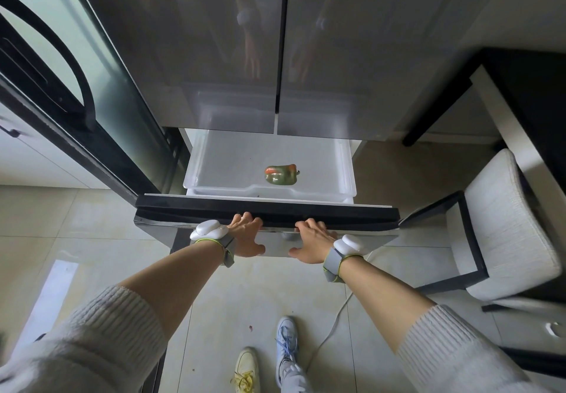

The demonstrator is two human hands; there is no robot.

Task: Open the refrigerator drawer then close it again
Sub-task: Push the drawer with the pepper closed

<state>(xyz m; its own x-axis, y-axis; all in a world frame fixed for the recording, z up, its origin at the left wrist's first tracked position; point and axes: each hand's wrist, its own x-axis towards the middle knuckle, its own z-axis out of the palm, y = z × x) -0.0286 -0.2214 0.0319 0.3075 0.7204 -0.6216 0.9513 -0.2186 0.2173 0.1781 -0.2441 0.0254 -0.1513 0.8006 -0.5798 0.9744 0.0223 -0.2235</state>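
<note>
Drawer (269,160) is pulled out below the fridge doors (275,40), pepper (281,174) inside. Left hand (245,236) and right hand (312,244) on its front panel (266,213), fingers hooked over the top edge. Opening looks done; closing remains.

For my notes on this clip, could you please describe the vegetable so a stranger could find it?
Below the closed refrigerator doors, the pulled-out drawer holds a white bin. The bell pepper lies inside, right of centre: green with red patches, the bin's only item.

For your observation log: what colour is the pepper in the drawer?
Mostly green with orange-red patches, pepper, head view.
</note>
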